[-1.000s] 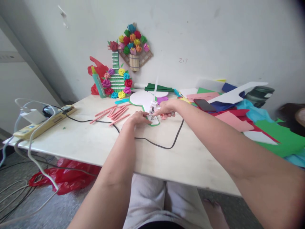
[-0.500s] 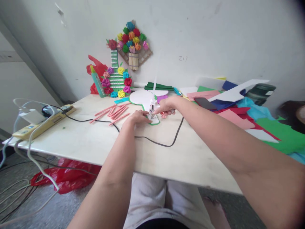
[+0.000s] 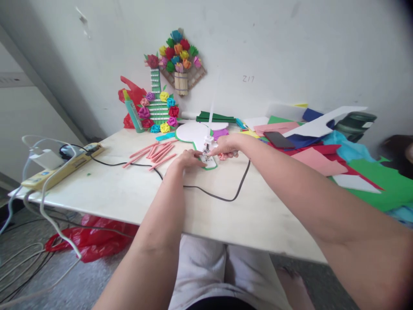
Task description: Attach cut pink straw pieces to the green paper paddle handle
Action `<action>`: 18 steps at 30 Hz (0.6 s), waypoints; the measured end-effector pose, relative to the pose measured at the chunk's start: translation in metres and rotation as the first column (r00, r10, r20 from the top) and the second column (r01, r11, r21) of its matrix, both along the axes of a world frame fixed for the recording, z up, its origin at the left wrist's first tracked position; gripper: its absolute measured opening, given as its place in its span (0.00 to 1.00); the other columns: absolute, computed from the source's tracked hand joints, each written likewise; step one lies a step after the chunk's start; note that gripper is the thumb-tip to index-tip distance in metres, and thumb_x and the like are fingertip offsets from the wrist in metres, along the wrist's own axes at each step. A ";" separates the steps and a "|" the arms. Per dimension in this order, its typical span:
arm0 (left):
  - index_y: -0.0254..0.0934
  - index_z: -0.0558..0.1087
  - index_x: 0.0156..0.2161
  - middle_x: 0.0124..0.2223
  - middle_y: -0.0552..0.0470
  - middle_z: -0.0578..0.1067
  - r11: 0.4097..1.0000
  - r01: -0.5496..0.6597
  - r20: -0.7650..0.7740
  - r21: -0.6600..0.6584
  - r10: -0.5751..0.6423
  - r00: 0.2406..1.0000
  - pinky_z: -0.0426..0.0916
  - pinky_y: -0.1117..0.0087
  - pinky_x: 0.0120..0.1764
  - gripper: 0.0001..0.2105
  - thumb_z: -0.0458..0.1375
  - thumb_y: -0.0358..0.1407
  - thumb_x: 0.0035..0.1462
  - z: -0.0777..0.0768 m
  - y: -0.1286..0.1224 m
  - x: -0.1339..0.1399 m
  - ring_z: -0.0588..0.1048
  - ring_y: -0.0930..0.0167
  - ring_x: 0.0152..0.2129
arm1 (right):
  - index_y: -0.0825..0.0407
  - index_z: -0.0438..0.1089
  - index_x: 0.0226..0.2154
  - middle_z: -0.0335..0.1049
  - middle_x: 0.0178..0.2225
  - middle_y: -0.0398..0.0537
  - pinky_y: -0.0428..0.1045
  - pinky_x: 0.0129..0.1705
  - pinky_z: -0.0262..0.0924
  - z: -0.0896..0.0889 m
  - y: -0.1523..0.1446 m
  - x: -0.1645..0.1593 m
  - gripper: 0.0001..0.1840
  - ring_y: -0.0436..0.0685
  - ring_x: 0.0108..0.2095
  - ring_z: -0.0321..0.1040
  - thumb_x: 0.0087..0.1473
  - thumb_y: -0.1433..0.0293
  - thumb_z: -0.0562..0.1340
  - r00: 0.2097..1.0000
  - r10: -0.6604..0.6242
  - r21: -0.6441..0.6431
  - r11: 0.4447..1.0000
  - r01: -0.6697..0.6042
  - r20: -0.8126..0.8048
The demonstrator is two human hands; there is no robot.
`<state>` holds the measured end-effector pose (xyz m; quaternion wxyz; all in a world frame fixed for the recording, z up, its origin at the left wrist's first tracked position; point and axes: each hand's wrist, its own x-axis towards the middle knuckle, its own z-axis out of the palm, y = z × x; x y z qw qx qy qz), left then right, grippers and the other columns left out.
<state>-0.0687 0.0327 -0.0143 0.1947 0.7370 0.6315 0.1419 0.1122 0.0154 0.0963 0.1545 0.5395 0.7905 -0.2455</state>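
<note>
My right hand (image 3: 227,144) is closed around the handle of a white hot glue gun (image 3: 208,141), with a long pale glue stick rising from it. The gun's tip points down at the near end of a white cutout (image 3: 189,130) with a green edge, which lies on the table. My left hand (image 3: 189,159) rests at the left side of that end, fingers stretched out and touching it. Close to the gun's tip, the fingertips of both hands nearly meet. A small pink piece (image 3: 221,156) lies partly hidden under my right hand.
Pink paper rolls (image 3: 161,153) lie left of my left hand. A black cord (image 3: 209,194) loops across the table from the power strip (image 3: 64,165). Paper-flower crafts (image 3: 159,110) and a glue bottle (image 3: 133,112) stand behind. Coloured paper (image 3: 322,159) and a phone (image 3: 278,140) lie right.
Both hands and the glue gun hold nearly the same place on the cutout. The whole view has shifted slightly.
</note>
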 end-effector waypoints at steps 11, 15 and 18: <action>0.46 0.68 0.51 0.46 0.53 0.72 1.000 0.010 -0.054 0.003 -0.010 0.999 0.62 0.71 0.48 0.33 0.61 0.52 0.36 0.010 -0.010 0.004 0.69 0.65 0.45 | 0.56 0.62 0.26 0.59 0.17 0.43 0.45 0.18 0.53 0.023 -0.018 0.015 0.26 0.46 0.16 0.55 0.43 0.47 0.59 0.986 -0.037 0.091 0.994 0.052 -0.161; 0.45 0.69 0.50 0.46 0.53 0.72 1.000 0.002 -0.043 0.008 -0.002 0.999 0.63 0.72 0.46 0.33 0.62 0.53 0.34 0.007 -0.008 0.002 0.70 0.65 0.43 | 0.56 0.63 0.26 0.59 0.17 0.43 0.44 0.18 0.53 0.019 -0.020 0.016 0.26 0.45 0.15 0.53 0.45 0.48 0.59 0.985 -0.044 0.041 0.998 0.052 -0.165; 0.45 0.69 0.49 0.45 0.54 0.73 1.000 0.020 -0.043 0.015 -0.019 0.999 0.64 0.73 0.45 0.32 0.62 0.52 0.35 0.005 -0.007 0.001 0.70 0.66 0.42 | 0.57 0.63 0.26 0.59 0.17 0.42 0.44 0.18 0.52 0.012 -0.018 0.014 0.26 0.44 0.15 0.52 0.46 0.48 0.58 0.985 -0.039 0.016 0.999 0.043 -0.169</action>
